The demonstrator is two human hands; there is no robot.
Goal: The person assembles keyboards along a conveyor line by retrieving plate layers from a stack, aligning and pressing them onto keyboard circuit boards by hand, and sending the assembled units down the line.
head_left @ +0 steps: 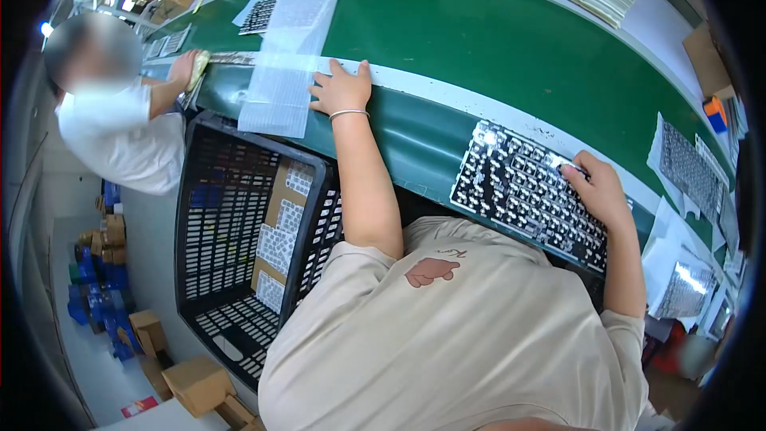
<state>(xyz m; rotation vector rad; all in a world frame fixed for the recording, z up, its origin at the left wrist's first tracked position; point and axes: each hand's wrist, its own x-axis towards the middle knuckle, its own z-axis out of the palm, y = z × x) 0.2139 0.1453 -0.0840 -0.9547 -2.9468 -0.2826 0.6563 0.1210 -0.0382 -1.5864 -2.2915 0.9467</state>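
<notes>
1. One translucent foam sleeve [289,40] lies across the bench's [447,40] near edge, long axis pointing away from the person.
2. The left hand [343,93], fingers spread, touches the sleeve's right side, clasping nothing.
3. Well rightward, the keyboard plate [527,195] slants lengthwise along that edge.
4. The right hand [597,189], nearer it, thumbs its right end; I cannot tell whether fingers grip underneath.
</notes>
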